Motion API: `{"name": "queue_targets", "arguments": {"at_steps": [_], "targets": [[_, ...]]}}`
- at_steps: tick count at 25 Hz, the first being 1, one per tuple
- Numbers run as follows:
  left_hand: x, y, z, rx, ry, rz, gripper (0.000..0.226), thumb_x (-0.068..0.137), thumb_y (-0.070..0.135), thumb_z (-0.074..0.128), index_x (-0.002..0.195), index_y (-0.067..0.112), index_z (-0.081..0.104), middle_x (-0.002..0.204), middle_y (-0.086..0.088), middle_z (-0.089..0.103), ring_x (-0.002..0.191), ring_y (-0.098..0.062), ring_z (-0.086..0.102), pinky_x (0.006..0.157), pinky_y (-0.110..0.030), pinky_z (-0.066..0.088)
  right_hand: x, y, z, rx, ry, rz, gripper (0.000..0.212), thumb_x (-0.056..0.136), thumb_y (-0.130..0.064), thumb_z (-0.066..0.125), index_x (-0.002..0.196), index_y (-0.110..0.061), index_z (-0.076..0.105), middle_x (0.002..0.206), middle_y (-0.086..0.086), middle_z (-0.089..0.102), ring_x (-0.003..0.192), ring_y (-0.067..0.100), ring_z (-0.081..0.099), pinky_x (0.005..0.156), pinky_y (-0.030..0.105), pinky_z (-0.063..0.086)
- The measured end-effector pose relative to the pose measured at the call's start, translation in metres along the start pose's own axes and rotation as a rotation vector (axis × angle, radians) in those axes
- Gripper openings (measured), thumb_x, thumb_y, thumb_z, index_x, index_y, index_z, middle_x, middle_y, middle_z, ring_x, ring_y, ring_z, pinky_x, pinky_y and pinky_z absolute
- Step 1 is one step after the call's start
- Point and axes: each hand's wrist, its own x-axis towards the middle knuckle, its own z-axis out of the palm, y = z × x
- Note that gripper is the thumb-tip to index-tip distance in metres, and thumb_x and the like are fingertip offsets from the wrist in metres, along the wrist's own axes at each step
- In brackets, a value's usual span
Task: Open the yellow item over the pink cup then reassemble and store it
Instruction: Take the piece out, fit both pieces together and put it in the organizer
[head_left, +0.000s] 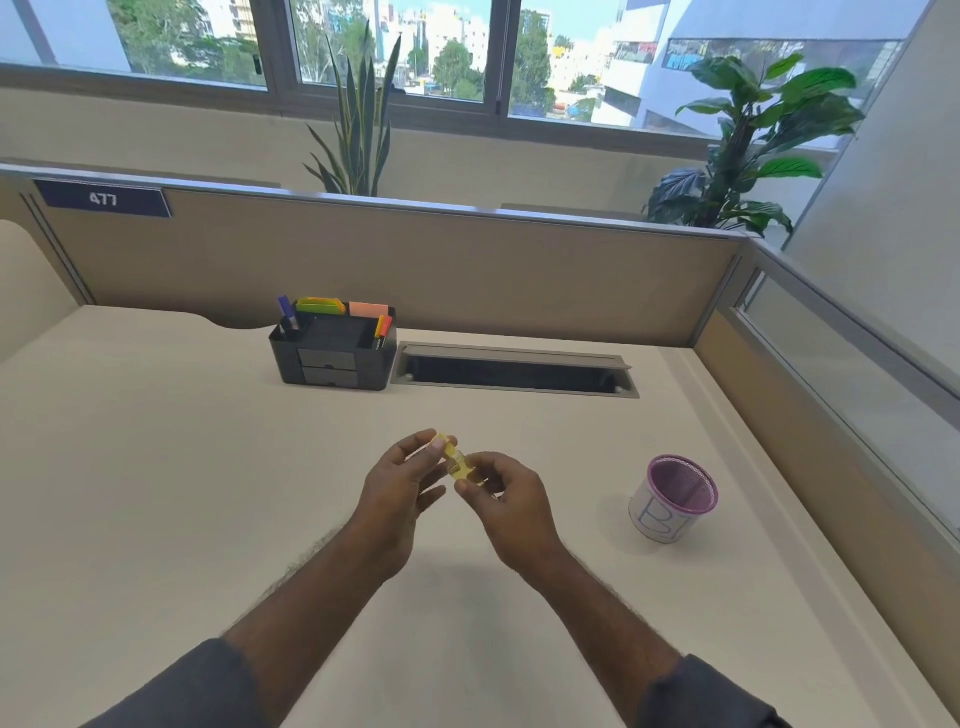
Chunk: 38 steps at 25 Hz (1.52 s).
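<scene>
A small translucent yellow item (456, 461) is held above the middle of the desk between both hands. My left hand (400, 493) pinches its upper far end with thumb and fingertips. My right hand (506, 499) grips its lower near end. Whether the item's two parts are joined or apart is hidden by the fingers. The pink mesh cup (675, 498), with a white paper label around it, stands upright on the desk to the right of my hands, well apart from the item.
A black desk organiser (335, 347) with pens, markers and sticky notes stands at the back of the desk (182, 493). Beside it is a grey cable slot (514, 370). Partition walls close the back and right sides.
</scene>
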Motion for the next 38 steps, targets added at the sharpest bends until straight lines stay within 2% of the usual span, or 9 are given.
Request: {"name": "queue_targets", "arguments": {"at_steps": [6,8,11,13,17,23,27,32,38], "targets": [[-0.015,0.001,-0.006,0.092,-0.085,0.077,0.049,0.070,0.042,0.074,0.116,0.026,0.073,0.117,0.005,0.077,0.117,-0.020,0.066,0.096,-0.037,0.050,-0.001,-0.005,0.007,0.037,-0.006,-0.042,0.018,0.090,-0.017,0.069,0.108,-0.015,0.074,0.094,-0.001,0.076,0.080,0.008,0.064,0.067,0.014,0.051],[-0.015,0.003,-0.009,0.115,-0.095,0.092,0.041,0.078,0.036,0.073,0.118,0.025,0.073,0.117,0.006,0.076,0.118,-0.019,0.065,0.100,-0.038,0.049,-0.001,-0.007,0.009,0.066,-0.028,-0.030,0.021,0.092,-0.018,0.066,0.112,-0.016,0.073,0.097,-0.005,0.076,0.086,0.004,0.067,0.071,0.014,0.053],[-0.014,0.007,-0.012,0.145,-0.093,0.111,0.026,0.091,0.023,0.066,0.116,0.026,0.074,0.118,0.006,0.076,0.119,-0.018,0.064,0.105,-0.041,0.047,0.000,-0.009,0.012,0.134,-0.081,0.014,0.020,0.095,-0.019,0.063,0.111,-0.020,0.074,0.086,-0.016,0.074,0.078,-0.002,0.066,0.062,0.012,0.051],[-0.013,0.009,-0.016,0.158,-0.107,0.123,0.024,0.092,0.023,0.064,0.113,0.029,0.075,0.118,0.006,0.076,0.119,-0.018,0.064,0.106,-0.041,0.047,0.002,-0.010,0.014,0.184,-0.121,0.069,0.019,0.096,-0.018,0.060,0.107,-0.023,0.074,0.084,-0.010,0.075,0.071,0.003,0.064,0.058,0.016,0.050],[-0.006,0.011,-0.026,0.136,-0.168,0.134,0.029,0.081,0.034,0.064,0.106,0.031,0.079,0.120,0.006,0.076,0.119,-0.017,0.065,0.106,-0.040,0.046,0.010,-0.015,0.016,0.355,-0.240,0.213,0.023,0.099,-0.014,0.054,0.111,-0.007,0.073,0.094,0.018,0.071,0.073,0.017,0.061,0.058,0.028,0.050],[0.010,0.010,-0.040,0.141,-0.225,0.138,0.028,0.090,0.030,0.058,0.111,0.028,0.077,0.123,0.005,0.074,0.119,-0.019,0.065,0.104,-0.040,0.047,0.023,-0.016,0.024,0.596,-0.353,0.355,0.029,0.101,-0.013,0.048,0.114,0.005,0.067,0.099,0.023,0.064,0.069,0.019,0.057,0.057,0.029,0.045],[0.017,0.015,-0.041,0.154,-0.203,0.170,0.031,0.081,0.040,0.063,0.107,0.034,0.078,0.121,0.005,0.075,0.118,-0.017,0.066,0.101,-0.038,0.048,0.038,-0.016,0.033,0.559,-0.335,0.355,0.029,0.100,-0.016,0.052,0.110,0.003,0.070,0.096,0.020,0.066,0.067,0.017,0.059,0.055,0.028,0.047],[0.035,0.034,-0.053,0.297,-0.143,0.226,0.034,0.074,0.047,0.072,0.107,0.041,0.076,0.115,0.010,0.076,0.109,-0.006,0.067,0.089,-0.025,0.049,0.062,-0.016,0.048,0.441,-0.314,0.341,0.026,0.097,-0.022,0.058,0.106,-0.003,0.074,0.091,0.013,0.070,0.069,0.017,0.060,0.058,0.029,0.048],[0.089,0.086,-0.083,0.563,-0.105,0.275,0.023,0.091,0.016,0.068,0.111,0.025,0.075,0.101,0.002,0.073,0.096,-0.013,0.066,0.074,-0.016,0.055,0.116,-0.031,0.074,0.158,-0.292,0.283,0.025,0.095,-0.016,0.061,0.118,-0.008,0.069,0.104,0.009,0.070,0.084,0.018,0.062,0.066,0.025,0.052]]}}
